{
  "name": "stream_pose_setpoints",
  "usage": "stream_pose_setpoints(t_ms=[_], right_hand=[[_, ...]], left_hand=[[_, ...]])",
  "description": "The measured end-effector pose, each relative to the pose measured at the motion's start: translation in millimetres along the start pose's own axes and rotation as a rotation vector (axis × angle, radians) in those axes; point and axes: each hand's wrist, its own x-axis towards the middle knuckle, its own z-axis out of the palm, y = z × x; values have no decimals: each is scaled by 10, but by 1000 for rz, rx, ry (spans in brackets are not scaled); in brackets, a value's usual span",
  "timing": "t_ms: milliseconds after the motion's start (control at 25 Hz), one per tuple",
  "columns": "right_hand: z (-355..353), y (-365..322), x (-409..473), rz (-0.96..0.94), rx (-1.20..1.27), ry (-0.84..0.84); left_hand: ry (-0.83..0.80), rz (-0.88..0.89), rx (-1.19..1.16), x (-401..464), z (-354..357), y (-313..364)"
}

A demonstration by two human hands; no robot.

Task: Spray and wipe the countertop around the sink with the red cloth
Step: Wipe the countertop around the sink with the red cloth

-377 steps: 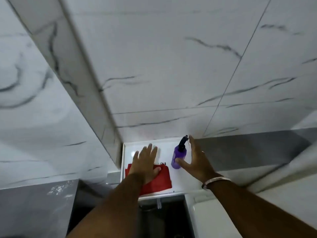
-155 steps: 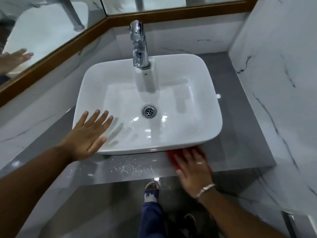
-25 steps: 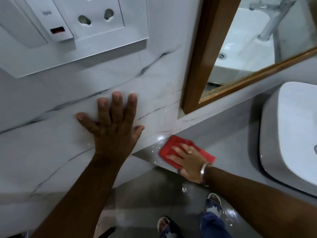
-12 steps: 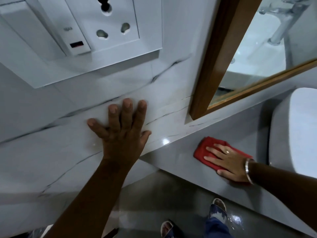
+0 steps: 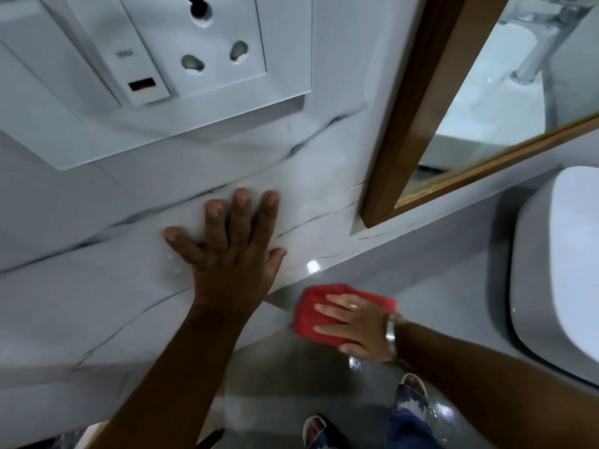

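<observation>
My right hand [image 5: 356,325], flat and open, presses the red cloth [image 5: 311,314] onto the countertop [image 5: 447,286] at lower centre, beside the wall, so I judge wiping underway, spraying apparently done.

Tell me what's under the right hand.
The right hand lies flat, fingers spread, on the red cloth, which lies on the grey countertop left of the sink. The counter beneath the cloth is covered, so its state there cannot be seen.
</observation>
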Motion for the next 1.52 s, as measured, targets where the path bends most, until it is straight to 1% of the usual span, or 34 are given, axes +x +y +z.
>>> stream_pose_setpoints(t_ms=[40,80,120,160,200,240,280,320,360,400,440,480,520,560,600,640,680,720,760,800,840,880,920,960,1040,1080,1120,1160,1200,1280,1360,1440,1480,1520], right_hand=[[68,171,-428,51,-44,19],[139,346,-816,160,-40,41],[156,513,-1078,341,23,80],[146,631,-1169,589,97,121],[135,676,-1062,843,163,146],[127,623,-873,986,186,128],[127,509,-703,951,169,119],[170,364,-631,745,138,107],[218,235,-710,424,80,47],[261,257,-926,160,17,-49],[260,387,-1152,31,-54,-66],[278,540,-1291,50,-110,-42],[235,675,-1304,206,-86,-19],[153,741,-1204,458,-10,-3],[80,722,-994,662,72,11],[66,633,-783,734,98,7],[78,495,-666,652,86,5],[134,334,-693,465,55,-18],[175,214,-863,246,46,-82],[216,201,-1136,93,38,-146],[223,292,-1369,38,2,-131],[205,458,-1483,57,-34,-102],[129,659,-1459,166,-25,-125],[56,853,-1344,314,-6,-130],[-76,1063,-1029,650,180,-49],[-130,1035,-890,755,264,-39],[-144,941,-803,816,357,-45],[-121,805,-805,831,434,-25],[-24,576,-847,796,472,6],[122,60,-996,679,457,16],[174,-192,-1119,610,380,-29],[90,-281,-1288,739,388,-65],[38,-297,-1399,802,410,-35],[7,-309,-1511,835,406,12]], left_hand=[[-2,-1,1,-2,-9,4],[-4,-2,0,-4,-11,3],[-4,-5,-2,-2,-6,-3],[-5,-8,-6,3,-5,-5],[-3,-9,-8,12,-1,-14],[-4,-9,-11,20,4,-16],[-11,-12,-22,31,8,-12],[-28,-18,-39,39,1,-12],[-47,-24,-50,42,-13,-8],[-57,-26,-51,38,-27,1],[-59,-24,-52,42,-42,11],[-63,-24,-60,53,-57,16],[-68,-30,-69,62,-72,14],[-73,-40,-69,71,-83,14],[-79,-48,-65,75,-87,20],[-87,-51,-59,79,-93,20],[-97,-47,-54,81,-95,19],[-106,-44,-54,80,-96,17],[-106,-41,-58,69,-96,16],[-106,-35,-59,48,-91,11],[-107,-30,-52,25,-80,10],[-106,-29,-42,29,-68,6],[-106,-28,-40,52,-63,-1],[-117,-24,-48,71,-76,-3],[-108,-5,-40,49,-77,-11],[-106,13,-33,25,-70,-28],[-97,23,-40,-3,-64,-56],[-74,29,-50,-11,-59,-68],[-58,33,-51,-35,-50,-93],[-49,25,-26,-52,-56,-71],[-120,-68,5,-68,-70,51],[-271,-136,-7,-139,-116,341],[-341,-68,-61,-231,-162,540],[-398,91,-148,-368,-225,773]])
